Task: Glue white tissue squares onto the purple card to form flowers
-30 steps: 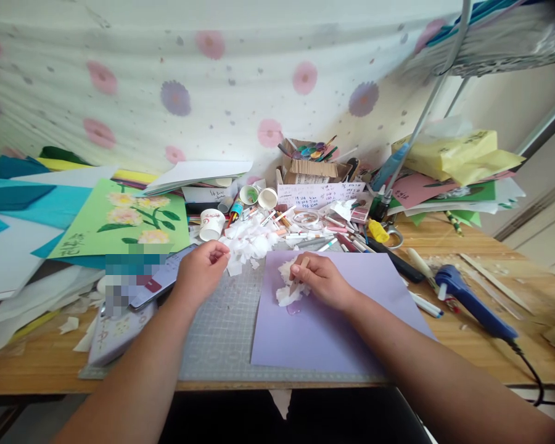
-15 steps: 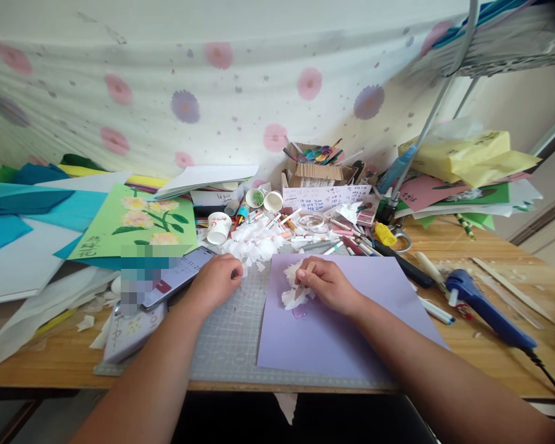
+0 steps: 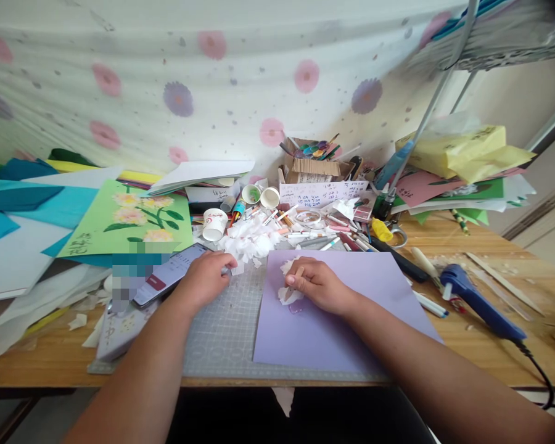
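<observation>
My right hand (image 3: 318,285) grips a small wooden stick (image 3: 296,277) and presses its tip on a cluster of white tissue pieces (image 3: 285,295) lying on a lilac paper sheet (image 3: 351,308). A shiny glue spot (image 3: 296,306) sits just below the cluster. My left hand (image 3: 206,279) rests on the grey cutting mat (image 3: 222,333) with fingers curled at the edge of a pile of white tissue scraps (image 3: 250,242); whether it pinches a scrap I cannot tell.
A phone (image 3: 169,280) lies left of my left hand. A blue glue gun (image 3: 476,302) with cord lies at the right. Paper cups (image 3: 214,223), pens, tape and a cardboard box (image 3: 312,168) crowd the back. A green flower card (image 3: 127,225) lies at the left.
My left hand has slid down from the tissue pile onto the mat. My right hand has stayed on the tissue cluster, the stick shifting slightly. The camera view has swayed a little.
</observation>
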Available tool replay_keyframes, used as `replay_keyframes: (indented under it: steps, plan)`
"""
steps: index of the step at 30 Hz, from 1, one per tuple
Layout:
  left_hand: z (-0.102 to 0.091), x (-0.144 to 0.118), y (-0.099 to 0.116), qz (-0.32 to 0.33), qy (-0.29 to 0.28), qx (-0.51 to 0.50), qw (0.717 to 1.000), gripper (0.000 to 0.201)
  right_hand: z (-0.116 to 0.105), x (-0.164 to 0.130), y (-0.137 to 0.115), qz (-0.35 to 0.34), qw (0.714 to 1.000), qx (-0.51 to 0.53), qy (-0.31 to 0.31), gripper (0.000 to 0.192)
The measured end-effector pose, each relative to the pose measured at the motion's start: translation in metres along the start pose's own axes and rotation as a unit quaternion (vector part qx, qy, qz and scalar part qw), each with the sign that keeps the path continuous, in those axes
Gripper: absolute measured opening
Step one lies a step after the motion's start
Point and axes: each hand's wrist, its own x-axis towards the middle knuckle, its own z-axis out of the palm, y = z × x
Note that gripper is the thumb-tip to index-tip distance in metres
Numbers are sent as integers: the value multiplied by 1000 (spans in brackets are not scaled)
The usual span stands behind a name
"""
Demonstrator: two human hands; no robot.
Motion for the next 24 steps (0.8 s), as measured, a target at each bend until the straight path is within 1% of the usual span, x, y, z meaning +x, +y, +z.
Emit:
replay_keyframes:
  steps: [10,15,17,20,22,24]
  plan:
    - [3,5,-1,34,2,-14,999,17,-1,-1,3,23,999,-30,12,48]
    - [0,2,2,30,24,-43,998,13,-1,-2,2,29,999,-31,16,48]
    - [-1,0,8,21,39,-65,997,12,-2,-1,2,32,999,-31,16,48]
    - [1,-4,28,27,47,-108,993,12,-2,-1,3,35,999,-30,16,47]
    - [4,-8,45,50,30,-137,989,11,-2,0,3,37,999,-30,17,46]
    - [9,-12,61,74,-3,-164,984,9,-2,0,4,38,999,-30,19,46]
